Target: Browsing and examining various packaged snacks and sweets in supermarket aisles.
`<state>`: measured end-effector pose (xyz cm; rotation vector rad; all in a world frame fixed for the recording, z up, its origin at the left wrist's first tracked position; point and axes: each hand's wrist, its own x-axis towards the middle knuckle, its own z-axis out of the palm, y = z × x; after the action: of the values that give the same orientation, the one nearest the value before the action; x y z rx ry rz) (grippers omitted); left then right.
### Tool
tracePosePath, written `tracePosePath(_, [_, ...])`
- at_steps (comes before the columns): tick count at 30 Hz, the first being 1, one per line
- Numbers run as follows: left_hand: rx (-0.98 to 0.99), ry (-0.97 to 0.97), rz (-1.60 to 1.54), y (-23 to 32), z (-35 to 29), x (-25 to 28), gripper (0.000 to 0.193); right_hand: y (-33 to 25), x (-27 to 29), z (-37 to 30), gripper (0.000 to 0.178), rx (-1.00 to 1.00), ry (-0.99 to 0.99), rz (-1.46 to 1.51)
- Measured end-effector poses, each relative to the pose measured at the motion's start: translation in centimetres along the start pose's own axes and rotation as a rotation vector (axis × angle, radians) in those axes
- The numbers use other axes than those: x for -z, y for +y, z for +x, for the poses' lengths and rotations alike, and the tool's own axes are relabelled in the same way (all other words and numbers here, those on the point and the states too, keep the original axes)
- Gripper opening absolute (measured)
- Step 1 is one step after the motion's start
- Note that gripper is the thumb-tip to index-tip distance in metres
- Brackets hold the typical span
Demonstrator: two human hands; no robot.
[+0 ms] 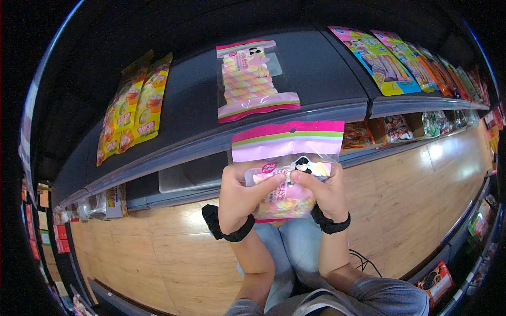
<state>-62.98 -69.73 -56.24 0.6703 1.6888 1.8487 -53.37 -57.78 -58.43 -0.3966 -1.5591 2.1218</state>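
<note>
Both my hands hold one clear bag of twisted marshmallows (287, 142) with a pink, white and green top band, upright in front of the shelf edge. My left hand (242, 192) grips its left side, thumb on the front; my right hand (325, 190) grips the right side the same way. The two thumbs nearly meet on the pink label, and the other fingers are hidden behind the bag. Just beyond, a second bag of twisted marshmallows (249, 79) lies flat on the dark shelf (192, 79).
Yellow snack bags (134, 108) lie on the shelf at the left. Colourful snack packets (377, 60) stand in a row at the right. Packaged goods (395, 129) sit on a lower shelf. Wooden flooring (179, 258) and a dark cable (363, 258) show below.
</note>
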Motion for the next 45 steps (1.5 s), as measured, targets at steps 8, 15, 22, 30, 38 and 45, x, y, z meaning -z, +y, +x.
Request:
tracePosePath(8, [0.001,0.114,-0.063,-1.1,0.9,0.7,0.018,0.3,0.8,0.7,0.019,-0.076,-0.022,0.079])
tracePosePath(15, [-0.116,0.209,-0.202,-2.1,1.2,1.0,0.02,0.7,1.0,0.8,0.027,-0.063,-0.058,0.044])
tracePosePath(22, [-0.138,0.281,-0.453,-1.9,1.2,1.6,0.021,1.3,1.2,1.1,0.025,-0.138,-0.16,-0.026])
tracePosePath(30, [-0.102,0.117,-0.149,-0.3,1.0,-0.4,0.043,1.0,1.0,1.0,0.025,-0.015,0.01,0.052])
tracePosePath(38, [-0.146,0.29,-0.148,-0.8,1.2,0.2,0.043,0.0,1.4,0.6,0.027,-0.142,-0.178,0.071])
tracePosePath(45, [-0.072,0.041,-0.21,0.1,0.7,-0.2,0.058,-0.2,1.5,0.4,0.025,-0.121,-0.044,0.046])
